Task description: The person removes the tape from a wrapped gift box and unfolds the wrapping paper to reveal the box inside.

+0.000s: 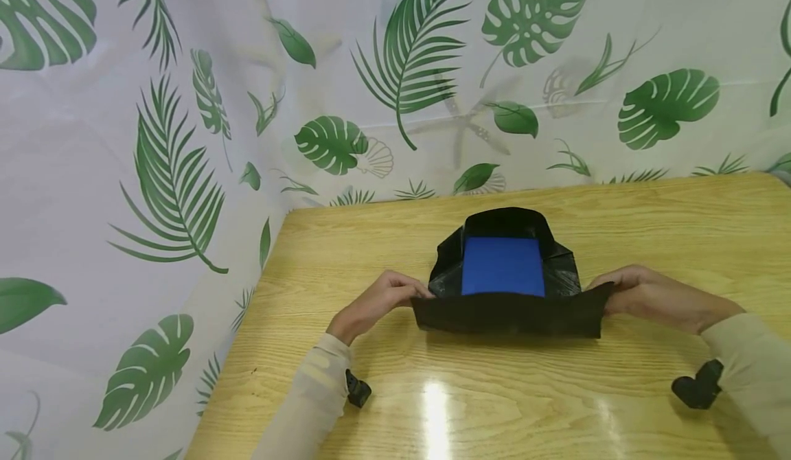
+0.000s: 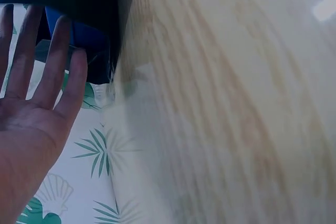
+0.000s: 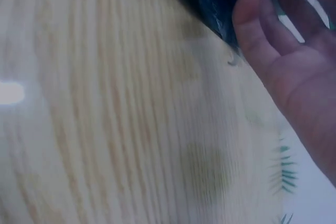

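Note:
A flat blue square-faced object lies on the table inside a black sheet that looks like wrapping material. Its far and side parts stand folded up around the blue face. The near flap is lifted toward me, hiding the blue object's front edge. At the flap's left corner, my left hand holds the sheet; in the left wrist view several long fingers reach to its edge, the thumb out of sight. My right hand pinches the right corner, its fingertips partly hidden behind the sheet.
The wood-grain table stretches around the sheet, with light glare near the front. A leaf-print curtain hangs along its back and left edges. Small black devices sit at both wrists.

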Demonstrator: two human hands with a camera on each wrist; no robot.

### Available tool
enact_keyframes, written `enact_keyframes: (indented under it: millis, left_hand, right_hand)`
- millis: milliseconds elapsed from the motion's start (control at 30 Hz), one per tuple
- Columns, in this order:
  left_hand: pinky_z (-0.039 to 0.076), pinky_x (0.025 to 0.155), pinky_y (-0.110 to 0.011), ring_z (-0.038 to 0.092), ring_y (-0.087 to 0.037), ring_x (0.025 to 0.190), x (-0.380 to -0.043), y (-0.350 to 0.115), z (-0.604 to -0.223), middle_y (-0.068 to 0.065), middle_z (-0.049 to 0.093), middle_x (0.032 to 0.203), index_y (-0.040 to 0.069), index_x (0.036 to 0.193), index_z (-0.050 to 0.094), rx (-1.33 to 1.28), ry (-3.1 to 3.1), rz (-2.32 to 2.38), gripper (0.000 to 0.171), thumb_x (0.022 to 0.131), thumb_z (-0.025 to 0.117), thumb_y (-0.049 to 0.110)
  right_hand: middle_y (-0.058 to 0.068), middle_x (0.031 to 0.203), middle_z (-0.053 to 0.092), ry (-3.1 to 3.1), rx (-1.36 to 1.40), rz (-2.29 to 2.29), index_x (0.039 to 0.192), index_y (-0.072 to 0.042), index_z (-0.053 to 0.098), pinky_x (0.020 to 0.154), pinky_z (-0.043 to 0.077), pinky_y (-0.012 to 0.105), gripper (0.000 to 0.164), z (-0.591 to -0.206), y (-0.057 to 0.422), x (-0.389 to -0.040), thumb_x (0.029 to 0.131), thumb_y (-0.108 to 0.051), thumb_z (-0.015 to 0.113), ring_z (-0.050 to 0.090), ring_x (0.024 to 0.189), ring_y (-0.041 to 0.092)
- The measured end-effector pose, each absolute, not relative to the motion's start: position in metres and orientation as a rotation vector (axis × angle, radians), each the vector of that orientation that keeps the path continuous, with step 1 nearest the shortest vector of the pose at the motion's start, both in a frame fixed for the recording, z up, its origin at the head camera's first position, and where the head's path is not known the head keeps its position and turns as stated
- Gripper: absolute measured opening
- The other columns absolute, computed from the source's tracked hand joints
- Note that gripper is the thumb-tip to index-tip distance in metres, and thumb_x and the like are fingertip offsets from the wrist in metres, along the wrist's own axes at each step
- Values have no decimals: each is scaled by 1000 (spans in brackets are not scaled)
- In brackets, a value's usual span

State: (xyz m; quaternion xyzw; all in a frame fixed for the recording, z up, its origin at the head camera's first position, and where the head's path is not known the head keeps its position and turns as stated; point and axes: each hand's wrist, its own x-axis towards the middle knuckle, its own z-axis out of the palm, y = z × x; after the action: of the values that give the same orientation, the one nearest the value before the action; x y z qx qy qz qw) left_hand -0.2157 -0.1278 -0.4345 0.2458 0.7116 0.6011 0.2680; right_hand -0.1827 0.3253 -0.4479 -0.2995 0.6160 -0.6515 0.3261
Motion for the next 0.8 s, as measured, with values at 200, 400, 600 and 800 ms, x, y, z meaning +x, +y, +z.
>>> enact_keyframes:
  millis: [200, 400, 600, 800]
  left_hand:
    - [54, 98, -42, 68, -36, 110, -212, -125, -435, -16, 74, 111, -8, 111, 75, 771, 1915, 1472, 23, 101, 61, 8]
    - [50, 100, -33, 60, -21, 115, -206, -117, -436, 2, 69, 114, 9, 111, 78, 904, 2190, 1069, 23, 90, 80, 20]
    - [25, 120, -49, 23, -29, 148, -196, -105, -436, -2, 38, 157, 23, 138, 61, 993, 2476, 548, 70, 78, 88, 47]
    - [17, 123, -51, 9, -31, 155, -191, -98, -443, -7, 16, 168, 16, 159, 35, 1061, 2493, 339, 106, 76, 86, 55]
  right_hand:
    - [20, 121, 68, 1969, -674, -1501, 128, 8, 62, 82, 58, 37, 28, -444, 306, -170, 107, -5, 48, 68, 102, 24]
    - [10, 106, 68, 2268, -674, -1333, 118, -2, 69, 69, 55, 30, 22, -450, 290, -157, 99, -14, 67, 65, 85, 15]
    - [15, 121, 60, 2662, -774, -1036, 119, -5, 68, 83, 53, 45, 52, -458, 276, -149, 80, -34, 88, 58, 109, 32]
    - [31, 139, 50, 2777, -777, -837, 132, 3, 60, 94, 42, 70, 86, -459, 270, -149, 70, -48, 91, 44, 126, 57]
